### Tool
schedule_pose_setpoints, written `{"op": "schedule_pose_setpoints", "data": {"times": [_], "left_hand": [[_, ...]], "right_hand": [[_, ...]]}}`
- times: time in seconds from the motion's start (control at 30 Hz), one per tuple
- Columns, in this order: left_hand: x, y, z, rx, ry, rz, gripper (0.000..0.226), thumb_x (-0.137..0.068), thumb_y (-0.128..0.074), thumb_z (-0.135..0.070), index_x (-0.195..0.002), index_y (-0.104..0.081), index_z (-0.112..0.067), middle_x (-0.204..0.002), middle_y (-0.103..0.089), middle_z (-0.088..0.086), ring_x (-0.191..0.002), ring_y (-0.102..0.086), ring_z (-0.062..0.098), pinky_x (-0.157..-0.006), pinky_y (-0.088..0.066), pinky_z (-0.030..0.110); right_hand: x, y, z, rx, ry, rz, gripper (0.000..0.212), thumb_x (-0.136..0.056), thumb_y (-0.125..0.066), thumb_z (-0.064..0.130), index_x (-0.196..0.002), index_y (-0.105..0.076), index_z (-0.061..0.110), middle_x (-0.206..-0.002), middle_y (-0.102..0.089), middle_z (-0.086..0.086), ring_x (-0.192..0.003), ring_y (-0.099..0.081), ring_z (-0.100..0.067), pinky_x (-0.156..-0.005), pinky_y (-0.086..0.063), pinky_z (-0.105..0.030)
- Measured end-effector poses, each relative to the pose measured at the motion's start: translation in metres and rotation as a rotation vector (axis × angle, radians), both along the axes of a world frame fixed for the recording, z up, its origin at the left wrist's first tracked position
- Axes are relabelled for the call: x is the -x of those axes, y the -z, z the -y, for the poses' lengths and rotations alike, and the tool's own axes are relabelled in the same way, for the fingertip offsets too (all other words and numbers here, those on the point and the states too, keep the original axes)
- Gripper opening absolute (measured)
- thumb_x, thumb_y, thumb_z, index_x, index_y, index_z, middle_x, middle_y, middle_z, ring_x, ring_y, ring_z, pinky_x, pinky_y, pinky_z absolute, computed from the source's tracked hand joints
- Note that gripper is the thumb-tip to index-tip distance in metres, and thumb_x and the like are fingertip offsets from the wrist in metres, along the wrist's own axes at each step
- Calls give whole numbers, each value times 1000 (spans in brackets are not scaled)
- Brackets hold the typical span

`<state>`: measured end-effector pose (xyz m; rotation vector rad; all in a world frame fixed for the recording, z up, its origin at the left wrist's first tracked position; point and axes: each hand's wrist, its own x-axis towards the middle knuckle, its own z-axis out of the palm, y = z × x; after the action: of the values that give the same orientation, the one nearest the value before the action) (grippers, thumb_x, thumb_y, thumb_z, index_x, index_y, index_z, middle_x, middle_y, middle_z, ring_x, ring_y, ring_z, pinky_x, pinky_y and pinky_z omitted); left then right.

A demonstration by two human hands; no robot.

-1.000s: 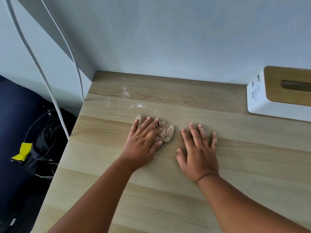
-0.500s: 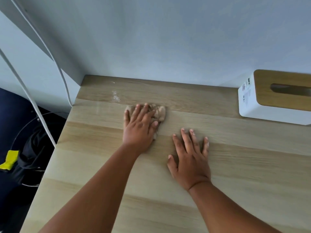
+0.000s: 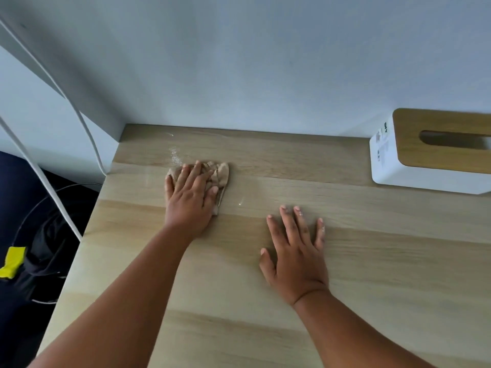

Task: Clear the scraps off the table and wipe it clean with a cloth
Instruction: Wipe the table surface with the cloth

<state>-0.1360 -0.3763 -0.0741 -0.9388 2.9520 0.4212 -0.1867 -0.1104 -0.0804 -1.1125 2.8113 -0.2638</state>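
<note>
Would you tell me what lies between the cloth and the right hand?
Only bare table with one small white speck, seen from the head view.

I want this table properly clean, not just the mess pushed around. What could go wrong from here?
1. The left hand presses the cloth beside the white powder near the table's far left corner; a leftward stroke may sweep it over the edge.
2. A white speck lies right of the cloth and could get missed.
3. The right hand, flat on the wood, shows white bits on its fingers and may leave them behind.
</note>
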Motion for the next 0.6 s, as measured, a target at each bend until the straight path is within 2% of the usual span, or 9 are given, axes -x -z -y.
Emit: {"op": "schedule_pose_setpoints", "data": {"times": [0.07, 0.17, 0.33, 0.47, 0.6], "left_hand": [[27, 1, -22, 8, 52, 9, 54, -105, -28, -54, -154, -37, -33, -170, -17, -8, -158, -2, 15, -127, 3, 51], [36, 1, -61, 20, 247, 2, 60, -103, -22, -56, -155, -39, -32, -170, -18, -7, -159, -2, 15, -127, 2, 52], [-31, 2, -66, 2, 419, -73, 50, -106, -37, -47, -149, -50, -26, -166, -30, -4, -158, -14, 17, -124, -17, 58], [-66, 0, -32, 5, 328, -75, 53, -104, -37, -49, -148, -52, -25, -165, -32, -3, -157, -18, 17, -124, -19, 58], [-21, -1, -11, 13, 53, -40, 53, -104, -33, -49, -153, -43, -30, -168, -26, -4, -158, -10, 16, -128, -5, 52]], "right_hand": [[0, 0, 0, 0, -2, 0, 71, -89, -47, 53, -154, -44, 25, -169, -26, -6, -157, -19, -32, -121, -10, -69], [0, -1, -1, -9, 1, -3, 71, -88, -48, 54, -153, -45, 24, -168, -28, -7, -157, -18, -32, -121, -10, -69], [0, -2, 0, 9, 4, 5, 68, -88, -49, 53, -150, -50, 25, -168, -26, -5, -157, -19, -32, -121, -11, -69], [0, 0, 0, 11, -2, 19, 70, -89, -47, 53, -154, -44, 27, -170, -23, -5, -157, -18, -32, -121, -10, -69], [0, -1, 0, 8, 1, 25, 71, -90, -46, 53, -156, -41, 26, -170, -22, -5, -158, -15, -31, -121, -10, -69]]}}
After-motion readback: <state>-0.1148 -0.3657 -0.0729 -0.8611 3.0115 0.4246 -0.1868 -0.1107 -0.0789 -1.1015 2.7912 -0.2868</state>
